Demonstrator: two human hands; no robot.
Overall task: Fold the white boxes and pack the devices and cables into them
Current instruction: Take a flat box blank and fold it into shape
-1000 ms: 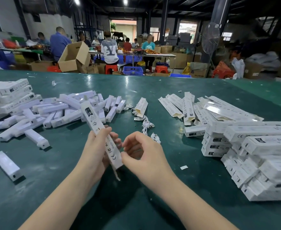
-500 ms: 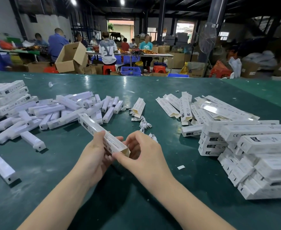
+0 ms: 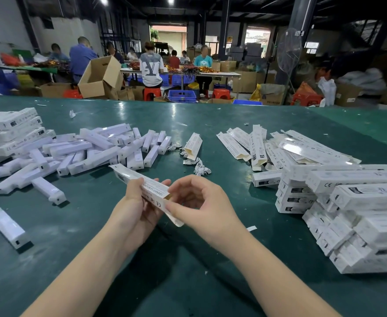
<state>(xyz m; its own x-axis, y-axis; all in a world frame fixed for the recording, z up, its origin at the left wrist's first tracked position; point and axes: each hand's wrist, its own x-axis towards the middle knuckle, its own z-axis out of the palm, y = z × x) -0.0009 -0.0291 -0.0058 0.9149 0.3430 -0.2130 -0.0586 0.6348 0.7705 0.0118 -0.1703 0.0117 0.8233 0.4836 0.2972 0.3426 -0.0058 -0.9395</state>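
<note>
My left hand point(image 3: 135, 209) grips a long white box point(image 3: 142, 184) around its middle, held above the green table point(image 3: 188, 271) with its far end pointing up and left. My right hand point(image 3: 201, 202) pinches the box's near end, where a flap point(image 3: 175, 219) hangs open and the brown inside shows. A heap of white devices point(image 3: 92, 149) lies at the left. Small white coiled cables point(image 3: 199, 168) lie just beyond my hands. Flat unfolded boxes point(image 3: 256, 145) are spread at the right rear.
Closed white boxes are stacked at the right point(image 3: 359, 213) and at the far left point(image 3: 9, 131). One open box point(image 3: 192, 145) lies near the cables. A single device point(image 3: 6, 226) lies at the near left. People work at tables behind.
The box has swung from steeply tilted to a flatter angle. My right hand has closed in on its near end and now pinches the flap there.
</note>
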